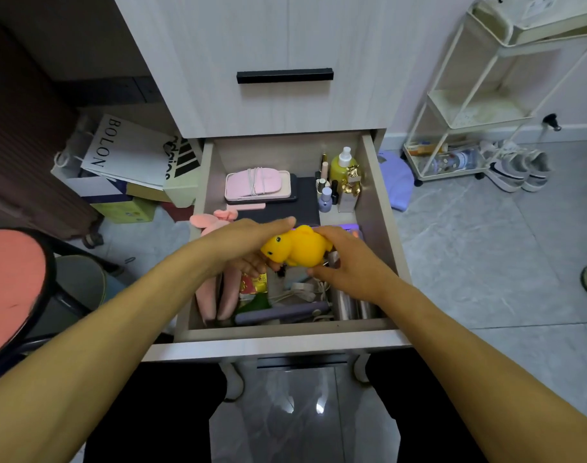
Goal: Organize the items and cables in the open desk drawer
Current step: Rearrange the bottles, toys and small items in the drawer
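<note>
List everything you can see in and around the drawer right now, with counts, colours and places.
yellow toy: 1, yellow, above drawer middle, held by both hands
drawer: 1, pale wood, open
pink pouch: 1, pink, cord around it, drawer back left
dark pad: 1, black, under pouch
bottles: several, yellow, lilac, gold, drawer back right
pink plush: 1, pink, drawer left side
white cables: tangle, white, drawer front
purple case: 1, lilac, drawer front
paper bags: 2, white, floor left
cart: 1, cream, right
shoes: pair, grey-white, by cart
left hand: holds toy
right hand: grips toy
</note>
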Motion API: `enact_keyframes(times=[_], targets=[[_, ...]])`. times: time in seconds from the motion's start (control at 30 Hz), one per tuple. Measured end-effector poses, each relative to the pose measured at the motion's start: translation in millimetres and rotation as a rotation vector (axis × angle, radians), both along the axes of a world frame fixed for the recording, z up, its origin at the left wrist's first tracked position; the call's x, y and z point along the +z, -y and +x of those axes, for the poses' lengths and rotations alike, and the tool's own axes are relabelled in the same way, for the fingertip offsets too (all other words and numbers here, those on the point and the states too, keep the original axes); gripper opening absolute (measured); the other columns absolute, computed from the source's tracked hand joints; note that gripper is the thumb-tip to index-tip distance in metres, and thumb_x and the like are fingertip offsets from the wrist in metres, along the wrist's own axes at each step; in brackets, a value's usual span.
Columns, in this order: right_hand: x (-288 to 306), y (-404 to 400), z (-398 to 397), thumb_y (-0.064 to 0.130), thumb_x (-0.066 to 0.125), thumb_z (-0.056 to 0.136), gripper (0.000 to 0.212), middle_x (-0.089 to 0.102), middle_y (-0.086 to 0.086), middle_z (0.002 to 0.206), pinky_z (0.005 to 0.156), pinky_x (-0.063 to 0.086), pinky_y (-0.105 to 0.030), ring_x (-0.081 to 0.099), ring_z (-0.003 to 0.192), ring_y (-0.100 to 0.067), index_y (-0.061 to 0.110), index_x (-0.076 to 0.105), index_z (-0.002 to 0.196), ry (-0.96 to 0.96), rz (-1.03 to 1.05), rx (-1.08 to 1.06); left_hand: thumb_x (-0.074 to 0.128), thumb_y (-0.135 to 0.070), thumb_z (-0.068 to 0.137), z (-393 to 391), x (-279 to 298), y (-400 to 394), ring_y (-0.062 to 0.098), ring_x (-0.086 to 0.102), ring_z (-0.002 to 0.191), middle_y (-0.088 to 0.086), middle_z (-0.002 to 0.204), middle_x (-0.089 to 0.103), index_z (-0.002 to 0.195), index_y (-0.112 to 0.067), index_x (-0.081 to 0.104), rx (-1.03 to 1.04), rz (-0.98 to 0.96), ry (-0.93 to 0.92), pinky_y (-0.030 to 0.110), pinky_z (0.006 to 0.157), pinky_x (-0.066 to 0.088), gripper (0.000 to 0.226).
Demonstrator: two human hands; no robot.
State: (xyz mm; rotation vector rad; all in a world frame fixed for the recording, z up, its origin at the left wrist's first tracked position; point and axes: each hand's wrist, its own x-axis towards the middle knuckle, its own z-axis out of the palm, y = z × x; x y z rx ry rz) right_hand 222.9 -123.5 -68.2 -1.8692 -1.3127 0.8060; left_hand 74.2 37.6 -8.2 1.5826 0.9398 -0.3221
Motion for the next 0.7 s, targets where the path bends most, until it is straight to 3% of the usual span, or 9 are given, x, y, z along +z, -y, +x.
enact_keyframes(times=[0.1,0.17,0.27,0.33,0.43,0.57,0.7], targets=[[0,-1,-2,0.026,0.073,0.084,0.056,0.057,-0.001,0.121,0.094,0.052,-0.042,0.057,0.108,-0.017,0.023,0.046,0.133,-0.129,-0.038,-0.036,0.050,-0.069,0.086,-2,-2,1,0.019,0.057,0.058,0.015,0.077,0.070,0.090,-0.006,0.067,0.146,-0.113,0.092,0.030,0.063,0.048,0.066],[3,-4,-1,0.024,0.072,0.084,0.045,0.062,-0.002,0.111,0.094,0.052,-0.044,0.061,0.102,-0.019,0.022,0.053,0.124,-0.249,-0.105,-0.083,0.054,-0.070,0.082,-4,-7,-1,0.020,0.059,0.069,0.009,0.079,0.071,0.093,-0.011,0.068,0.202,-0.129,0.152,0.033,0.072,0.049,0.061],[12,-10,1,0.022,0.068,0.085,0.024,0.067,-0.011,0.104,0.095,0.052,-0.048,0.064,0.101,-0.027,0.018,0.064,0.108,-0.435,-0.186,-0.149,0.062,-0.061,0.082,-8,-13,0,0.017,0.067,0.099,-0.003,0.101,0.074,0.107,-0.019,0.070,0.109,-0.053,0.207,0.035,0.095,0.049,0.050],[17,-14,1,0.024,0.064,0.089,0.021,0.069,-0.010,0.105,0.092,0.055,-0.041,0.066,0.101,-0.022,0.014,0.066,0.108,-0.490,-0.219,-0.143,0.063,-0.047,0.088,-9,-16,6,0.016,0.065,0.111,0.000,0.114,0.072,0.119,-0.017,0.065,0.088,-0.100,0.247,0.037,0.101,0.046,0.043],[20,-24,4,0.030,0.059,0.095,0.025,0.071,-0.004,0.101,0.086,0.056,-0.033,0.068,0.093,-0.014,0.013,0.066,0.111,-0.397,-0.263,-0.105,0.067,-0.033,0.090,-1,-25,12,0.021,0.066,0.112,0.009,0.120,0.068,0.125,-0.011,0.059,0.230,-0.181,0.271,0.041,0.101,0.048,0.041],[20,-35,17,0.030,0.055,0.096,0.034,0.060,-0.014,0.078,0.072,0.047,-0.038,0.056,0.072,-0.023,-0.003,0.062,0.090,-0.104,-0.338,-0.081,0.068,-0.024,0.090,19,-37,18,0.026,0.069,0.102,0.009,0.105,0.071,0.102,-0.014,0.061,0.394,-0.251,0.285,0.039,0.088,0.056,0.017],[24,-44,26,0.022,0.050,0.097,0.023,0.065,-0.016,0.099,0.083,0.048,-0.039,0.059,0.092,-0.029,0.006,0.064,0.104,0.160,-0.357,0.030,0.067,-0.019,0.091,41,-46,24,0.022,0.071,0.093,0.010,0.100,0.073,0.103,-0.012,0.059,0.525,-0.262,0.259,0.035,0.078,0.057,0.017]])
